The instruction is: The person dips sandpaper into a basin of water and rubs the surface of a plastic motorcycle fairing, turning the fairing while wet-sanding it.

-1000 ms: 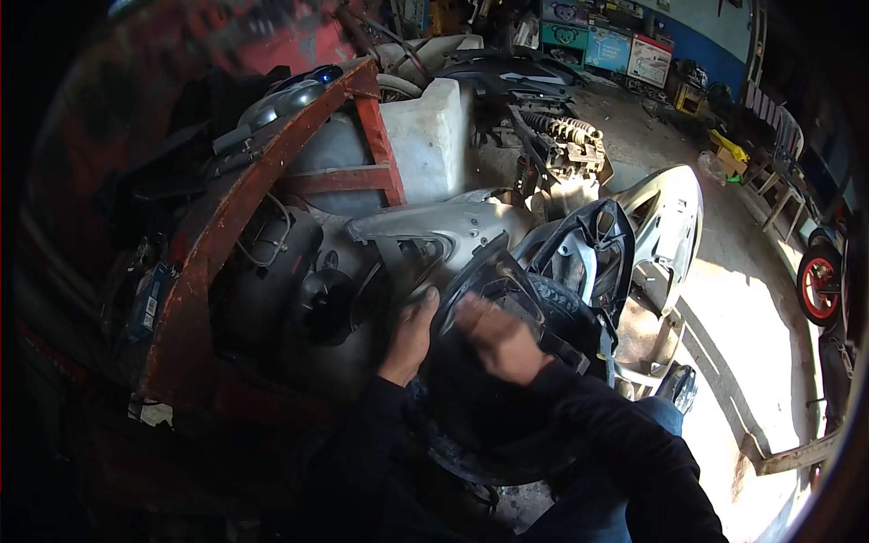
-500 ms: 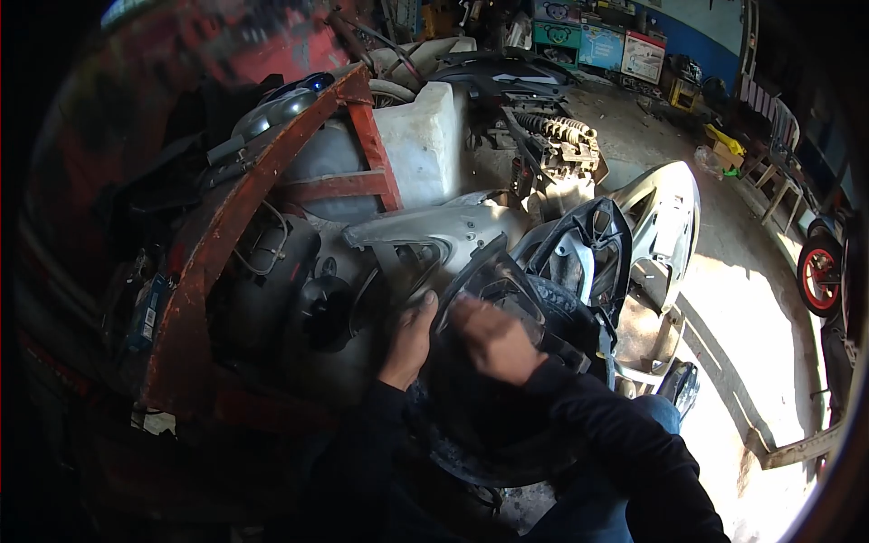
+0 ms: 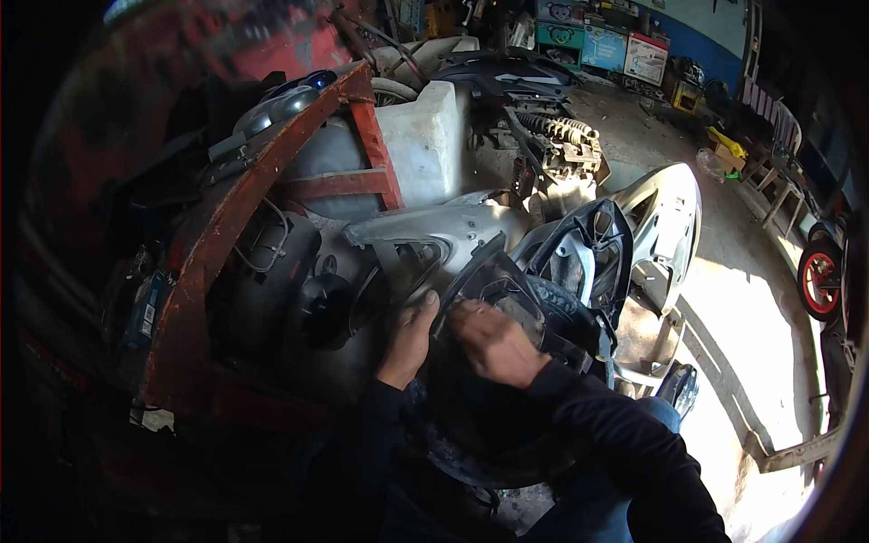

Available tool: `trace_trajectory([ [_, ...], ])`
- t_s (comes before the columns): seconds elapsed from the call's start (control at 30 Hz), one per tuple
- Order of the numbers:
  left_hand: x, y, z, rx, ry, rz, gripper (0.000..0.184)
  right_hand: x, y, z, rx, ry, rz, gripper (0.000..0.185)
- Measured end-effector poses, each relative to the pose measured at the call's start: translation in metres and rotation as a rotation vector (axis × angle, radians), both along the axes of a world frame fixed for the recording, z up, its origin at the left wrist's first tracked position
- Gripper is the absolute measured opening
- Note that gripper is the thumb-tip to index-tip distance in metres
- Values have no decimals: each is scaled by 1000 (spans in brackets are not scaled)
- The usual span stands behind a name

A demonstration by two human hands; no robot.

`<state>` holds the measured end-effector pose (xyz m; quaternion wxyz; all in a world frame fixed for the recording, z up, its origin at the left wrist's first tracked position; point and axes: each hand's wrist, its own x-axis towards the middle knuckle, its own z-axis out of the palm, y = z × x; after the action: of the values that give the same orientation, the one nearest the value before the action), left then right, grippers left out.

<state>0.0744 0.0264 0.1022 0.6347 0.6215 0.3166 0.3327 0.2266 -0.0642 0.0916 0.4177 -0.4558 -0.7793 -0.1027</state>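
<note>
A dark motorcycle fairing panel [image 3: 493, 258] stands tilted in front of me, its pointed end up. Around its left edge, my left hand [image 3: 409, 339] is closed, thumb upward. My right hand [image 3: 496, 342] presses against the panel's inner face with curled fingers; whatever lies under them is hidden. Below both hands, a wide black curved part [image 3: 507, 471] rests near my knees, mostly in shadow. Just beyond the panel lie a grey fairing piece [image 3: 471, 226] and a black-edged fairing [image 3: 579, 244].
A worn red frame [image 3: 244, 181] rises on the left, beside a dark tank [image 3: 281, 249]. A silver fairing [image 3: 674, 213] stands to the right. Farther back are a shock absorber [image 3: 561, 129] and a concrete block [image 3: 425, 136]. A red-rimmed wheel [image 3: 820, 279] stands at far right.
My right hand has shifted slightly down along the panel and looks less blurred. The left hand keeps its hold, and the panel stays in place.
</note>
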Motion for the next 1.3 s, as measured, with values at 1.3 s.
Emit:
trace_trajectory([
  [1.3, -4, 8, -24, -150, 8, 177, 52, 21, -4, -14, -14, -91, -236, 42],
])
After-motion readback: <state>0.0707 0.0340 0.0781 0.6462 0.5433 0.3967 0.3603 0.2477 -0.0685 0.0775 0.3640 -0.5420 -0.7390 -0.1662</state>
